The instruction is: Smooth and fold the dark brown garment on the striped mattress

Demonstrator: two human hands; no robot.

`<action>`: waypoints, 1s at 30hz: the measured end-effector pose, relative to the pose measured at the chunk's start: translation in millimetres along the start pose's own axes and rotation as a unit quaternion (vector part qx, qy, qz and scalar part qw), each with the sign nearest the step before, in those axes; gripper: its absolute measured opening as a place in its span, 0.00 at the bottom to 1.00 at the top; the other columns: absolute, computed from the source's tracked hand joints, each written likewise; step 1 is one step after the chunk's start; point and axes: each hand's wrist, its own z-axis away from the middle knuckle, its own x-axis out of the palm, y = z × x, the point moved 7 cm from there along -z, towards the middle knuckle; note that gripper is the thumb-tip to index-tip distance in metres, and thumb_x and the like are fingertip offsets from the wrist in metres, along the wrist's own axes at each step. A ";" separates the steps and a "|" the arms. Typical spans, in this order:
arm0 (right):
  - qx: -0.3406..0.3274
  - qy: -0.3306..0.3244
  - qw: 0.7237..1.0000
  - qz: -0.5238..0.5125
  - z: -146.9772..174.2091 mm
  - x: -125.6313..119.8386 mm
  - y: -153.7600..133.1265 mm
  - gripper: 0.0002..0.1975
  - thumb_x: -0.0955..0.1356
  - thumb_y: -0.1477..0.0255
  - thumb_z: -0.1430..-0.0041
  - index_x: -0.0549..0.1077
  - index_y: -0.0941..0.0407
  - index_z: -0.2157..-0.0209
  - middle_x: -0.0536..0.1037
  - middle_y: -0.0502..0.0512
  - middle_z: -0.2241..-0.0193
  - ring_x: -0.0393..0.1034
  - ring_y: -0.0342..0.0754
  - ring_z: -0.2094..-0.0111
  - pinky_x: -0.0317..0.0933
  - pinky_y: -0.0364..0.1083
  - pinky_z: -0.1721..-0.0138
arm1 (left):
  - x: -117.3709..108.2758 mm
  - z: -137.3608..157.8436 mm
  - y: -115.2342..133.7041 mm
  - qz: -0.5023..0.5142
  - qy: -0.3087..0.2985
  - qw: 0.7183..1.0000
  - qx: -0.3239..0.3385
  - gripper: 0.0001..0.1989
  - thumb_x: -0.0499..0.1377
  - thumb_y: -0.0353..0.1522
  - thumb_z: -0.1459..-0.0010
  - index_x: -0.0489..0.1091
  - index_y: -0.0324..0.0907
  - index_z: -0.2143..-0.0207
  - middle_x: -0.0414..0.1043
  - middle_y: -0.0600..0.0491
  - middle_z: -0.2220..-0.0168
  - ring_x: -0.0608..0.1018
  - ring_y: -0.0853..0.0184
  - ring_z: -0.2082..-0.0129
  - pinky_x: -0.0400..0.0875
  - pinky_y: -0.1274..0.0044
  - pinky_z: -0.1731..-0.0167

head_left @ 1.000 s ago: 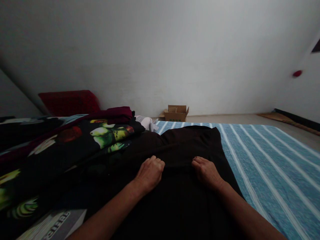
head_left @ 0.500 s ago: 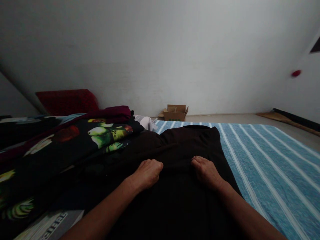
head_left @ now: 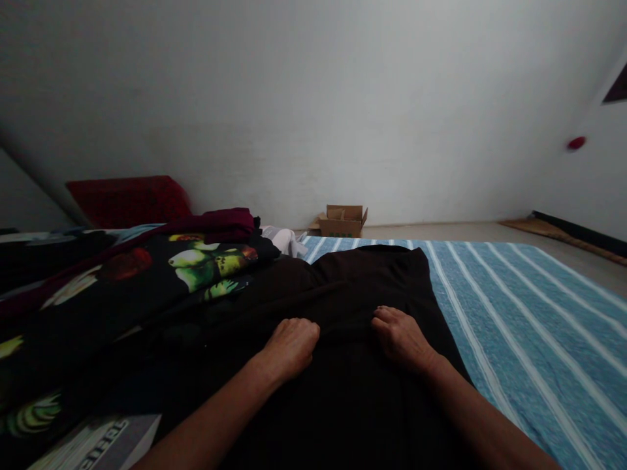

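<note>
Blue-and-white striped bedspread (head_left: 514, 326) under a plain pale wall (head_left: 313, 98), with 2 hands on a black garment (head_left: 372, 274).

Left hand (head_left: 290, 346) and right hand (head_left: 400, 338) rest knuckles-up near the middle of the garment, fingers curled and gripping a fold of its cloth. At left lies a black fruit-print fabric (head_left: 196, 267) beneath a maroon cloth (head_left: 220, 222); far off, a cardboard box (head_left: 343, 222) sits by the wall.

Black garment (head_left: 353, 287), blue white-striped sheet (head_left: 514, 313), black fruit-print fabric (head_left: 147, 281), maroon cloth (head_left: 220, 223), red pillow (head_left: 127, 199)
</note>
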 end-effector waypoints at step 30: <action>0.083 0.086 0.986 -0.120 -1.2 -11.5 26.4 0.15 0.58 0.77 0.45 0.71 0.58 0.59 0.74 0.57 0.58 0.66 0.47 0.55 0.59 0.44 0.53 | -19.4 -40.1 89.3 0.090 0.021 0.996 0.009 0.15 0.52 0.30 0.47 0.69 0.33 0.58 0.70 0.39 0.56 0.70 0.52 0.55 0.60 0.59 0.52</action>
